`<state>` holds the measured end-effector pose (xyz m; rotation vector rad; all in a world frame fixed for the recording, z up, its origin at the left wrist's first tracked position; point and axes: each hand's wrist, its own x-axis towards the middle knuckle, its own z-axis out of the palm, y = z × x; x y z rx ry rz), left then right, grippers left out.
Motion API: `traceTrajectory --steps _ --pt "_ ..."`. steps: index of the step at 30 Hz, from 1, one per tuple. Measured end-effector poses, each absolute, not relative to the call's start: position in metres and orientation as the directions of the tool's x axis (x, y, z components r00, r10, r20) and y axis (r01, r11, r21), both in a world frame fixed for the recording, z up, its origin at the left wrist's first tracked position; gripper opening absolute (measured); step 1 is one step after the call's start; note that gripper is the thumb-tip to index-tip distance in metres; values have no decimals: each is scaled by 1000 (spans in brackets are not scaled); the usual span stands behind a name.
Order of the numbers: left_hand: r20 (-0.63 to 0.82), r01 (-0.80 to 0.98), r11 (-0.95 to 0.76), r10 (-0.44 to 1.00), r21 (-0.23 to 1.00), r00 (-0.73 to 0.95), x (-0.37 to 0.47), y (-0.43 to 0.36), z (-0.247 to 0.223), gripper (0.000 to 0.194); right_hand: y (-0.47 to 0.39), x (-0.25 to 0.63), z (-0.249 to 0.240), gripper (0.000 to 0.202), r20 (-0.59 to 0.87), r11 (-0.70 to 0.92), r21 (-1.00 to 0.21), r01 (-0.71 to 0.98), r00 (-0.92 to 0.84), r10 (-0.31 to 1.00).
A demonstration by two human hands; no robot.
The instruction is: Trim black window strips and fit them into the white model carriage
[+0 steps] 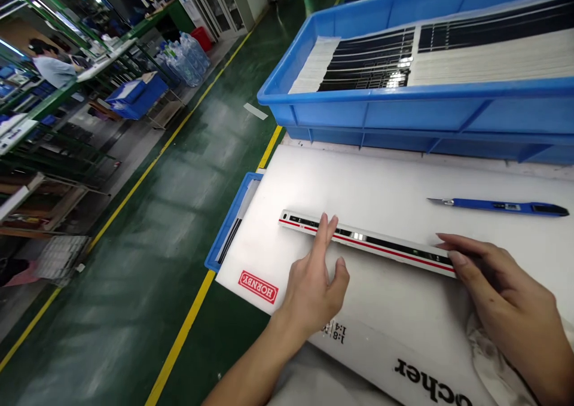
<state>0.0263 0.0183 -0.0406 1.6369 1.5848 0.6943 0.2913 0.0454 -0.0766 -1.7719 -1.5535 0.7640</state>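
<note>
A long, narrow model train carriage body (385, 244), white with a dark window band and a red stripe, lies slantwise above the white board (359, 182). My right hand (506, 292) grips its right end between thumb and fingers. Two outstretched fingers of my left hand (314, 280) rest on the body left of its middle, with the thumb held apart. Beyond the right hand lies a blue craft knife (506, 207), its blade pointing left.
A large blue bin (403, 116) behind the board holds rows of similar dark-and-white pieces. A smaller blue tray (226, 226) sits beyond the board's left edge. Across the green floor (147, 238), a person (56, 68) sits at a workbench near bundled plastic bottles (188, 59).
</note>
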Motion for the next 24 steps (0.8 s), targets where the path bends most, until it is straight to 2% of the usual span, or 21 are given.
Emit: traceTrajectory --steps 5,14,19,24 --pt "-64 633 91 996 769 -65 12 19 -45 80 46 290 -75 28 0 -93 -779 621 148 989" --pt "-39 771 62 998 634 -48 11 22 -46 84 42 291 -77 24 -3 -122 -764 634 185 983" --pt "-28 750 30 999 661 -16 4 20 -46 81 42 292 -79 25 -18 -129 -762 635 179 984" --pt "-20 783 103 993 613 -115 -6 19 -44 78 42 294 -79 26 -30 -136 -770 623 177 984"
